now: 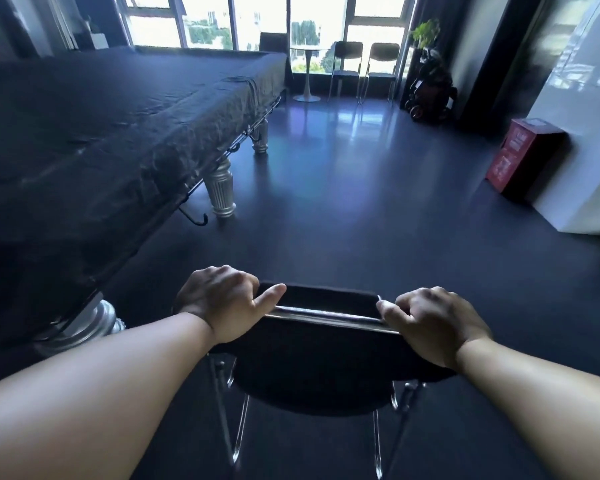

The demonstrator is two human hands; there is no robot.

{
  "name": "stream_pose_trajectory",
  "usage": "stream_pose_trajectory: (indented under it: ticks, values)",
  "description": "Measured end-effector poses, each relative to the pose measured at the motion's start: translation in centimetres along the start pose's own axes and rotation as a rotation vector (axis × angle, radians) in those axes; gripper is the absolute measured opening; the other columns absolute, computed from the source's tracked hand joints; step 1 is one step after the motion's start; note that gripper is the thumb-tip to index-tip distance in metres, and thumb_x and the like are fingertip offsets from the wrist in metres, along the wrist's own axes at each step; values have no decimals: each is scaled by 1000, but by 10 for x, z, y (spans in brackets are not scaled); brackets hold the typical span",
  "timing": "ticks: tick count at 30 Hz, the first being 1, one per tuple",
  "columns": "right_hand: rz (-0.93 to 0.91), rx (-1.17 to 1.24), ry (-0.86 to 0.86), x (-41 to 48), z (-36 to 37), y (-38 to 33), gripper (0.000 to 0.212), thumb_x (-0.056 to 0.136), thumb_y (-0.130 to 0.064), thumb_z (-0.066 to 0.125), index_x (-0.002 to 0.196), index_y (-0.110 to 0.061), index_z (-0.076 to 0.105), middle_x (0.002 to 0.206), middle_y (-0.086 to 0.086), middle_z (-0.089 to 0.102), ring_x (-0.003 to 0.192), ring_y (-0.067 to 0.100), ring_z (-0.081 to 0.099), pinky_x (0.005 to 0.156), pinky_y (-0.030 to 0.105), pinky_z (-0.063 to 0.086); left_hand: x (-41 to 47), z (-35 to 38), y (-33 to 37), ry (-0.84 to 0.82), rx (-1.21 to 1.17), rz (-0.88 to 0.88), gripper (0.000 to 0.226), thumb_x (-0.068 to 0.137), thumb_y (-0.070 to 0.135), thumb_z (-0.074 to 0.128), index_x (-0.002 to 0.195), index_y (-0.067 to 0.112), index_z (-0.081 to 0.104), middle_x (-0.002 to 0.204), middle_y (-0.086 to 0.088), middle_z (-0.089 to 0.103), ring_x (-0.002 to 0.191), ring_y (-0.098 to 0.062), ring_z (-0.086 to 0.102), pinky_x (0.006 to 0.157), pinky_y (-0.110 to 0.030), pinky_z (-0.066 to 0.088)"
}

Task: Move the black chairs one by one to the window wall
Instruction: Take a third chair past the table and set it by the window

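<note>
Across the whole room a dark, glossy floor (361, 220) is spreading out and catching pale light from the window wall (257, 22), which is running along 12 o'clock. From 9 to 11 o'clock a long bench (101, 116) under a wrinkled black cover is filling the left side, and it is standing on fluted silver legs (220, 192). At 3 o'clock a white wall block (586, 150) is jutting into the room.

At 6 o'clock, close under the camera and well apart from the windows, the black chair (326, 375) is facing away, with its thin metal legs hanging below the seat; whether they are touching the floor I cannot tell. Both hands are wrapping around its backrest. The left hand (222, 303) is gripping the left corner, fingers curling over the top and thumb lying along the chrome rail (326, 315). The right hand (433, 327) is gripping the right corner in the same way, its thumb pressing on the rail's end.

At 2 o'clock a red box (520, 154) is leaning against the white block. At 1 o'clock a dark wheeled cart (430, 91) is sitting under a green plant (426, 32). Just left of it, two parked chairs (347, 64) are standing side by side against the glass, and a small round bench (307, 50) is standing just beside them at 12 o'clock
</note>
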State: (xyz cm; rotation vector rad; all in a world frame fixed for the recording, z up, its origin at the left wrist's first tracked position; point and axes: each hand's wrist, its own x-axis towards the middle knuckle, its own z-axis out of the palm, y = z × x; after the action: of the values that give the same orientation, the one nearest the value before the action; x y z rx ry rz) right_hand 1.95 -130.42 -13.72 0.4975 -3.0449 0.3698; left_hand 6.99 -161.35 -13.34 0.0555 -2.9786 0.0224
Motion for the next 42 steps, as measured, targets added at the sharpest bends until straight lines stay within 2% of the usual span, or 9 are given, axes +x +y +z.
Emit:
stream_pose_trajectory:
  ticks: [3,8,16,22,25,29,34,39,42]
  values:
    - [-4,27,32,32,0,10,69,72,-79,22,63,-22,59,64,-4,59,75,24,60,66,34,45,31,4,2,1,-15,-5,68,91,75,25,64,22,58,67,7,57,73,-21,48,70,-32,34]
    - [0,44,34,77,-1,20,60,87,-71,39,64,-19,59,67,-3,60,76,26,60,64,33,42,80,11,-1,-4,-14,-16,66,90,74,25,60,24,54,66,7,54,76,-23,51,71,-32,36]
    - [2,31,71,135,-5,32,57,89,-66,42,65,-17,58,69,0,62,77,28,59,67,34,43,142,23,-2,58,20,23,66,91,72,25,61,20,53,66,5,56,74,-26,52,67,-33,33]
    - [13,29,95,181,-4,43,57,88,-65,42,62,-16,56,67,-1,58,75,29,57,64,33,39,193,36,-7,102,37,65,77,83,78,10,63,18,55,67,3,61,80,-27,62,67,-33,37]
    - [25,29,85,211,-4,49,56,88,-65,42,62,-17,57,67,-1,58,76,28,56,65,33,39,225,42,-10,102,27,66,71,89,75,19,63,19,55,71,2,63,84,-29,63,67,-33,36]
    - [41,31,96,260,-1,57,56,87,-67,42,63,-19,57,66,-2,58,75,28,55,66,33,40,280,52,-21,141,42,89,77,79,80,7,59,20,51,62,3,55,80,-28,63,64,-33,35]
    - [55,12,107,328,3,68,56,88,-66,42,65,-17,59,68,0,61,74,27,57,65,32,38,351,60,-27,114,23,97,66,89,73,23,61,21,52,62,4,51,84,-27,64,66,-33,35]
    - [70,3,102,386,4,82,58,87,-69,41,63,-18,56,66,0,60,72,27,54,65,34,37,415,69,-33,125,28,124,68,88,75,23,66,21,58,73,2,66,85,-26,66,66,-32,37]
    - [70,-7,114,414,5,90,59,83,-72,36,62,-20,55,67,0,61,75,26,59,64,33,37,445,80,-34,139,32,140,74,85,79,15,68,21,59,78,1,69,87,-25,67,66,-32,38]
